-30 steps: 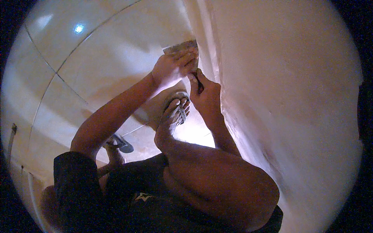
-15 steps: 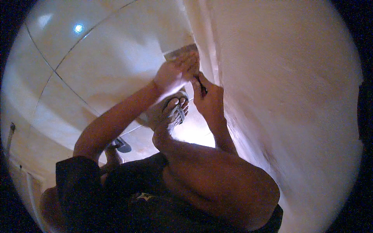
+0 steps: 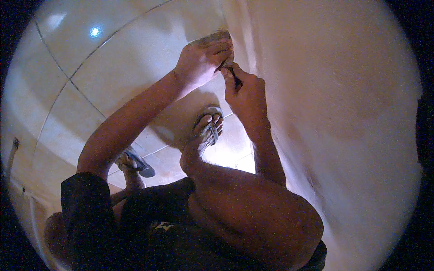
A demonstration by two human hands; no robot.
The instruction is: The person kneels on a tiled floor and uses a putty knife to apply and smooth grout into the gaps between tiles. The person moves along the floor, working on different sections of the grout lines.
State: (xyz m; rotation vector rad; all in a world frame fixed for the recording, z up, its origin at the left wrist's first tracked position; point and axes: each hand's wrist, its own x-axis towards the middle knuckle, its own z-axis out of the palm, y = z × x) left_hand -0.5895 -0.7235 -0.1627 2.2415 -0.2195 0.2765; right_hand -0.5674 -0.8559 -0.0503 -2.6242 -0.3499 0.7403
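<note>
A wide, flat-bladed scraper [image 3: 211,38] lies at the line where the tiled floor meets the wall, its far edge showing beyond my fingers. My left hand [image 3: 199,63] rests over the blade, fingers bent and pressed together on it. Closer to me, my right hand [image 3: 248,95] is closed around the dark handle, thumb along it, right beside the wall. Most of the blade and handle is hidden under both hands.
The pale wall [image 3: 334,81] rises along my right side. Large glossy tiles [image 3: 135,58] with dark joints cover the floor. My sandaled feet, one near the wall [image 3: 211,131] and one farther left [image 3: 142,168], stand below my arms. A strong light patch [image 3: 230,156] falls by the wall.
Both hands have moved forward along the foot of the wall, carrying the scraper with them. The fingers of my left hand are more bent than before.
</note>
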